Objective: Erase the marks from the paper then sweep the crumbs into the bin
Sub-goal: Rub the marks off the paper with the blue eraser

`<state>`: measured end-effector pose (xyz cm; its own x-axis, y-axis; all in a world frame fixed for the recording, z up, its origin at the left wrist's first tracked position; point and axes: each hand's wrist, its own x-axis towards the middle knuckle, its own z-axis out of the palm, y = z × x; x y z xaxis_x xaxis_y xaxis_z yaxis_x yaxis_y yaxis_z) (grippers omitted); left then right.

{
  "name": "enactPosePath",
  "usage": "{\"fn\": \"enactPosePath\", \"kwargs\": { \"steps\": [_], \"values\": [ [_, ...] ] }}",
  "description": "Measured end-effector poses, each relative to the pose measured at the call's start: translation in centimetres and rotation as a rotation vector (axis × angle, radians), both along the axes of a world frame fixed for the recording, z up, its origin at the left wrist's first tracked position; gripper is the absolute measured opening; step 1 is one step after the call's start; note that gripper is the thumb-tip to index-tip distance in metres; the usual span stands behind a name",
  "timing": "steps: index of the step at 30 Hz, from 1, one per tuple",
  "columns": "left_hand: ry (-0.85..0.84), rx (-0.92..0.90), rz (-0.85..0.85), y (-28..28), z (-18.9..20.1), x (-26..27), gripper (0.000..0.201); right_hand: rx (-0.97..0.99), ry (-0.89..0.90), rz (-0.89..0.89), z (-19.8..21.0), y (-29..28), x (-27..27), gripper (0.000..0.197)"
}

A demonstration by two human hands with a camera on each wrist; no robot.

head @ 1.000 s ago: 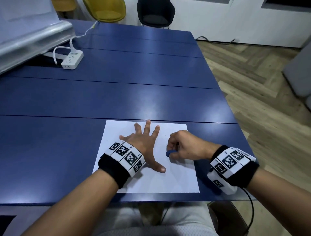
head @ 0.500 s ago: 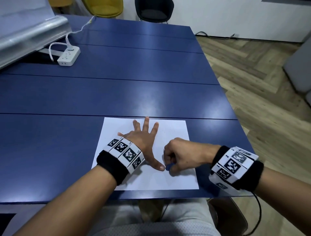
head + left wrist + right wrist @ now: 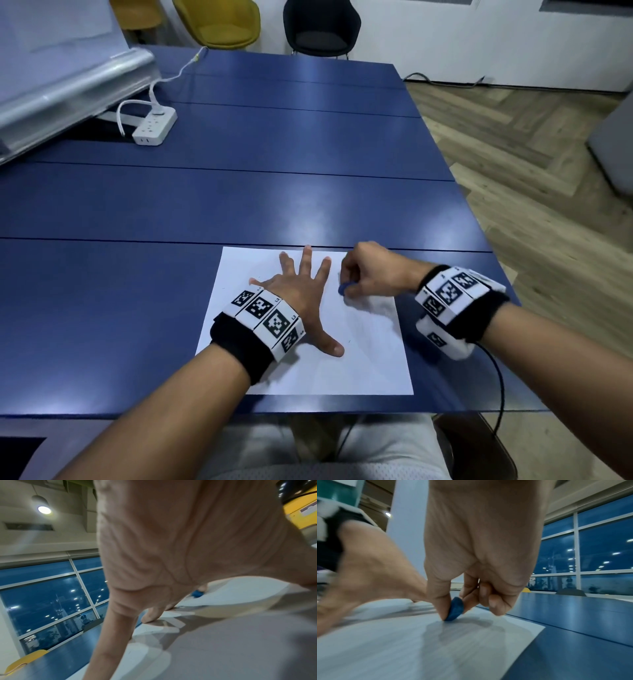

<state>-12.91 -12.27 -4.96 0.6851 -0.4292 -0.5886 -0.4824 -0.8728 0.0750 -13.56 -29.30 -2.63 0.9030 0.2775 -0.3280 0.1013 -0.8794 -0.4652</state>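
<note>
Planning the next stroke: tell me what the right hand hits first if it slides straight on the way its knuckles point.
Probably the left hand: the right hand, pinching the eraser, faces its fingers across bare paper. Depth is unclear.

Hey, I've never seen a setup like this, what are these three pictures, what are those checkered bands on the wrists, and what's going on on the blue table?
No machine here: a person works with bare hands, filmed by three cameras. The wide picture comes from a camera on the head, looking down. The other two come from cameras strapped to each wrist, looking along the fingers; the checkered bands belong to those wrist units.

On the blue table lies a white sheet of paper. The left hand lies flat on it with fingers spread, holding it down. The right hand pinches a small blue eraser between thumb and fingers, its edge touching the paper. A white power strip sits at the far left. No bin is in view.
</note>
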Motion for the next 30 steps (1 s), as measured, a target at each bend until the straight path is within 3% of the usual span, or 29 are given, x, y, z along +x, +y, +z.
{"fn": "enactPosePath", "kwargs": {
  "steps": [4,8,14,19,24,28,30],
  "values": [
    [0.004,-0.004,-0.002,0.0,-0.3,0.2,0.156,0.025,-0.051,-0.036,-0.1,-0.2,0.6,0.008],
    [-0.003,-0.006,0.005,0.0,-0.4,0.1,0.157,-0.013,0.286,0.173,0.1,0.9,-1.6,0.011],
    [0.005,-0.012,0.012,0.0,-0.3,0.2,0.156,0.006,0.026,0.021,0.6,-0.1,0.8,0.011],
    [-0.006,-0.005,0.006,-0.1,-0.4,0.0,0.157,-0.023,0.33,0.202,0.6,0.6,-1.7,0.008],
    [-0.003,-0.002,0.007,-0.1,-0.5,0.1,0.157,0.041,0.11,0.015,0.5,-0.6,0.0,0.01],
    [-0.012,-0.004,0.003,-0.1,-0.5,0.0,0.157,0.005,0.333,0.161,0.4,0.0,-2.1,0.01],
    [-0.002,0.0,0.005,-0.1,-0.4,0.0,0.157,-0.01,0.339,0.162,0.8,-0.1,-1.4,0.008]
  ]
}}
